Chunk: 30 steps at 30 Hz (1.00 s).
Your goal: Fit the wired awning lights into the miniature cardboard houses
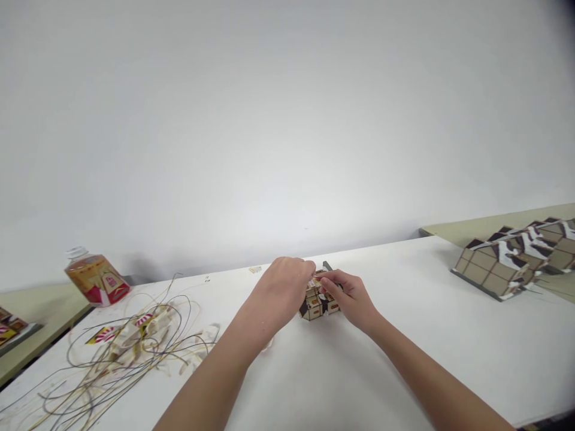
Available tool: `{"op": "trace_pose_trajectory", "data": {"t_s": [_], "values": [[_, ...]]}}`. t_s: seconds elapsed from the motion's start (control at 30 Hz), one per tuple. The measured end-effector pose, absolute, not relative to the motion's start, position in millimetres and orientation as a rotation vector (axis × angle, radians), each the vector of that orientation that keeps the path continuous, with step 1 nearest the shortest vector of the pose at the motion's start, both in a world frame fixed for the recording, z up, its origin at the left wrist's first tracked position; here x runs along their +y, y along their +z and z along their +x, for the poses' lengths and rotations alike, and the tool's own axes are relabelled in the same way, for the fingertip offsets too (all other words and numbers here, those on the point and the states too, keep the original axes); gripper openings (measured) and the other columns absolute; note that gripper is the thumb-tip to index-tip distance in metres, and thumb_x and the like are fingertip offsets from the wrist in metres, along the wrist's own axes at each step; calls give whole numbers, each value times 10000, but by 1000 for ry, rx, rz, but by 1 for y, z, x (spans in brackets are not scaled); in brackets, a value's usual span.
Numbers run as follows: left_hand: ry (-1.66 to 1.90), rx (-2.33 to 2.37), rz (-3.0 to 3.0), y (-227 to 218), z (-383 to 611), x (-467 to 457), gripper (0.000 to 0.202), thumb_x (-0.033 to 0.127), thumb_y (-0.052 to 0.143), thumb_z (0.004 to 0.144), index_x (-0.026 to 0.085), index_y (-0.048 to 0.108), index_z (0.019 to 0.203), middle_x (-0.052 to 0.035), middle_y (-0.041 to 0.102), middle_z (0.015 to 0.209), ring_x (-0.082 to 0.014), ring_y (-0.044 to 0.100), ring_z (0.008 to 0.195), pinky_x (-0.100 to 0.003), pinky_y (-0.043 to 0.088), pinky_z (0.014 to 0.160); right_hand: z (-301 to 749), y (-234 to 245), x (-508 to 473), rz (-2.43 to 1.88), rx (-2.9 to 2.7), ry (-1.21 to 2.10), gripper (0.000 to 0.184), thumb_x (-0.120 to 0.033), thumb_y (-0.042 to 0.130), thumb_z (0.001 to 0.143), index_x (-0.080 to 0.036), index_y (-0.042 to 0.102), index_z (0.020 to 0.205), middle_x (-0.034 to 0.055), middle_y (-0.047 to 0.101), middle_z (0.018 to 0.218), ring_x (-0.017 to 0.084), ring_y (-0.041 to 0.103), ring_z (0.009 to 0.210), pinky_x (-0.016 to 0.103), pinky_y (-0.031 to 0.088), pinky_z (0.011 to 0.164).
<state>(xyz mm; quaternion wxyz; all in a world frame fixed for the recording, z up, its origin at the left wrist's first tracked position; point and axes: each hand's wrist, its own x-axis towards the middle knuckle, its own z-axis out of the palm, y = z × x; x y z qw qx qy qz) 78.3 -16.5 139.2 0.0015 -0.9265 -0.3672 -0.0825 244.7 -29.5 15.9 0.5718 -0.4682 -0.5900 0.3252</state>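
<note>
A small model house (315,307) in beige and dark brown stands on the white table, partly covered by both my hands. My left hand (290,284) is over its left side, fingers curled together near the roof; what they grip, if anything, is hidden. From the right, my right hand (348,294) reaches to the roof with thumb and forefinger pinched. Whatever lies in that pinch is too small to make out. A dark grey strip (327,266) sticks up behind the house.
Tangled thin strips and wires (135,353) with crumpled scraps lie at left. A drink bottle (96,278) stands behind them. Several similar model houses (489,269) stand in a row at right. Part of another model (13,326) shows at far left. A pale wall rises behind the table (404,275).
</note>
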Motion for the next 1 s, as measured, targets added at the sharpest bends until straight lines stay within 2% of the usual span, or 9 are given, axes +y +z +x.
{"op": "trace_pose_trajectory", "data": {"t_s": [0.17,0.33,0.63,0.8,0.9,1.0], "values": [[-265,-1166,-2917,140,77,-16,285,165,321,927,165,434,666,-17,501,641,-118,434,577,-256,239,510,248,15,-29,-1091,-1365,725,256,-457,580,858,-237,709,833,18,644,747,161,587,714,285,473,591],[-281,-1149,-2924,139,76,-15,273,161,331,915,159,493,695,-19,489,633,-115,431,567,-261,242,515,251,13,-28,-1055,-1363,725,233,-449,600,849,-269,737,906,27,644,799,175,595,767,314,497,649],[-222,-1284,-3028,134,78,-19,344,276,343,936,164,412,618,-11,498,610,-105,410,516,-253,223,473,248,17,-30,-1001,-1457,554,157,-371,609,858,-314,743,917,20,672,800,168,566,786,327,501,678],[-132,-1224,-3005,129,81,-19,352,250,322,942,160,479,640,-28,501,617,-115,408,515,-270,256,494,246,20,-32,-1000,-1511,543,160,-349,582,883,-328,741,893,9,694,822,181,558,849,379,497,778],[-124,-1177,-2976,130,82,-18,342,220,316,939,154,504,661,-33,508,617,-119,427,527,-275,269,509,245,19,-32,-979,-1490,564,140,-351,603,870,-335,739,899,7,687,818,175,558,825,361,496,743],[-151,-1147,-2938,131,81,-15,340,223,308,945,156,469,653,-26,519,619,-118,435,529,-272,256,490,246,15,-31,-963,-1417,598,135,-363,627,851,-341,734,930,11,661,819,159,559,751,325,484,644]]}}
